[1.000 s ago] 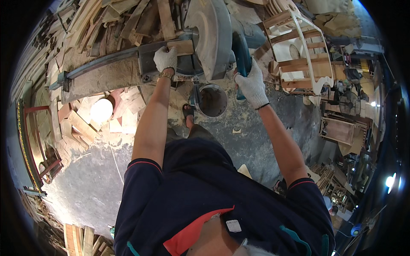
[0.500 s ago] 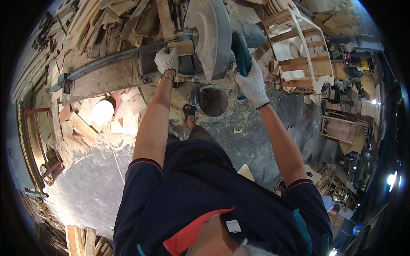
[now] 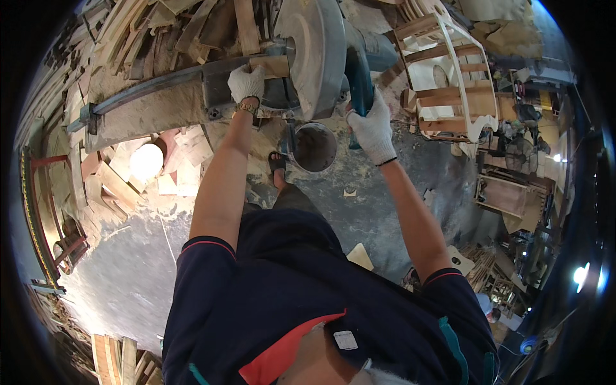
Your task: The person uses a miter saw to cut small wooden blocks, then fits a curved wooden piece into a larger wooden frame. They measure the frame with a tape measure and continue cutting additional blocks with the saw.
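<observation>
My left hand (image 3: 246, 84), in a white knit glove, has its fingers closed at the left end of a short wooden block (image 3: 272, 66). The block lies on the dark metal bed (image 3: 220, 86) of a miter saw, just left of the large grey blade guard (image 3: 314, 58). On the guard's other side, my right hand (image 3: 374, 130), also gloved, wraps round the saw's teal handle (image 3: 360, 80). The guard hides the blade, and the glove covers part of the block's end. I cannot tell whether the blade touches the wood.
A round bucket (image 3: 314, 147) stands below the saw, close to my sandalled foot (image 3: 276, 163). Wood offcuts are heaped behind the saw; more lie left around a bright lamp (image 3: 146, 162). A white-edged wooden frame (image 3: 459, 83) stands at right. Sawdust covers the floor in places.
The whole view has shifted slightly. Both hands keep their holds, and the block and saw show no clear movement relative to each other.
</observation>
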### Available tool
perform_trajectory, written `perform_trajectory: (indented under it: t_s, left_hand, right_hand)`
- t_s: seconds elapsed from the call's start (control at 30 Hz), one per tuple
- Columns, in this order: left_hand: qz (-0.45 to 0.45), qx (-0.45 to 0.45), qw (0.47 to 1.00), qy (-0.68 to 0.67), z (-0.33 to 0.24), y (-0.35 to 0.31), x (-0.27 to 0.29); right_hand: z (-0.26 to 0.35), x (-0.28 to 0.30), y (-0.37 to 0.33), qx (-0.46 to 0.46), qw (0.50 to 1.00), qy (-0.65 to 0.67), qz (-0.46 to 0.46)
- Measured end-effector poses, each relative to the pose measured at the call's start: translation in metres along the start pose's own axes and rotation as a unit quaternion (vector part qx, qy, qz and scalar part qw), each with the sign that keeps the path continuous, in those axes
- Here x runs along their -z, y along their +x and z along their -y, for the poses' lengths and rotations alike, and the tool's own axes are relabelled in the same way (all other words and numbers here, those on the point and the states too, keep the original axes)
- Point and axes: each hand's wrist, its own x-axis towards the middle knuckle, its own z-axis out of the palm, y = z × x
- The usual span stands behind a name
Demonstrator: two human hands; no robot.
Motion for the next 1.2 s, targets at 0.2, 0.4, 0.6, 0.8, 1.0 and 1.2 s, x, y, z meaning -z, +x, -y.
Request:
perform_trajectory:
  t_s: [0.2, 0.4, 0.6, 0.8, 1.0, 1.2]
  left_hand:
    - [0.012, 0.015, 1.0, 0.006, 0.001, 0.001, -0.002]
    - [0.019, 0.028, 0.999, 0.013, 0.0, 0.001, 0.0]
    - [0.014, 0.039, 0.999, -0.004, 0.002, 0.001, 0.0]
    - [0.018, 0.023, 0.999, 0.022, -0.002, -0.004, -0.001]
    - [-0.002, -0.009, 1.0, 0.023, 0.017, 0.008, -0.011]
    - [0.047, 0.068, 0.978, -0.19, 0.035, 0.035, -0.013]
  right_hand:
    - [-0.022, -0.016, -0.003, -0.008, 0.998, 0.052, -0.019]
    - [-0.021, -0.02, -0.006, -0.02, 0.999, 0.034, -0.009]
    - [-0.026, -0.031, -0.009, -0.02, 0.997, 0.076, -0.013]
    - [-0.089, -0.064, -0.01, 0.01, 0.992, 0.108, -0.062]
    - [-0.043, -0.041, -0.013, -0.005, 0.998, 0.032, -0.047]
    - [0.085, 0.064, 0.039, 0.098, 0.992, -0.054, 0.064]
